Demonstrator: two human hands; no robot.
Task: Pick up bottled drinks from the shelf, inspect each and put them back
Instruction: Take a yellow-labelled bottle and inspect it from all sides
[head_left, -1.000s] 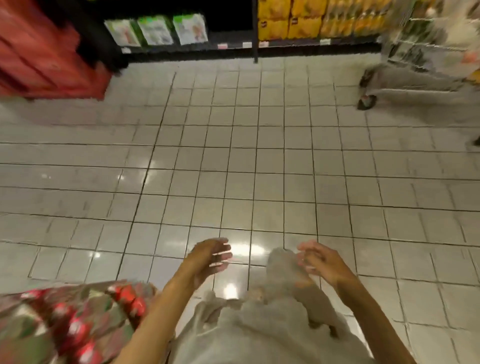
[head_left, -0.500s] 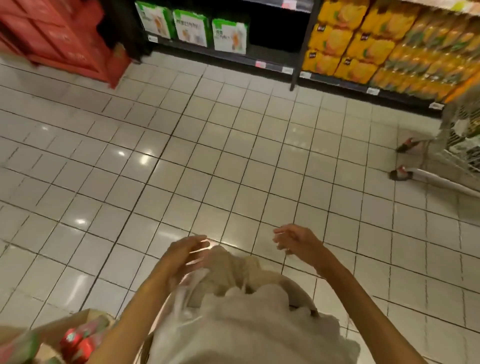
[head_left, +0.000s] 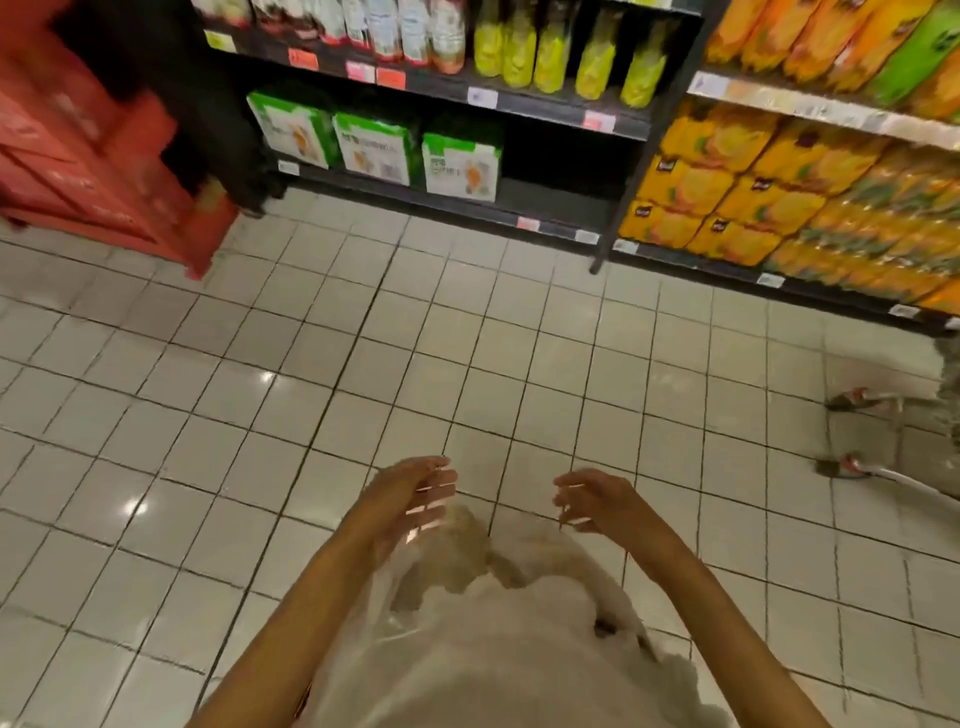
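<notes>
Bottled drinks (head_left: 550, 52) far, on upper shelf (head_left: 519, 106): yellow-green bottles beside white-labelled ones, tops cut off by frame edge, labels blurred. Orange multipacks (head_left: 727, 197) stacked far right, green-white cartons (head_left: 376, 148) on bottom shelf. Left hand (head_left: 410, 501) and right hand (head_left: 597, 504) near, low over tiled floor (head_left: 208, 415), each grip loose, fingers relaxed, holding nothing. Bottles well apart from both hands, far above them in view.

Bare forearms, no sleeves, pale cream garment (head_left: 498, 675) with crinkled fabric
</notes>
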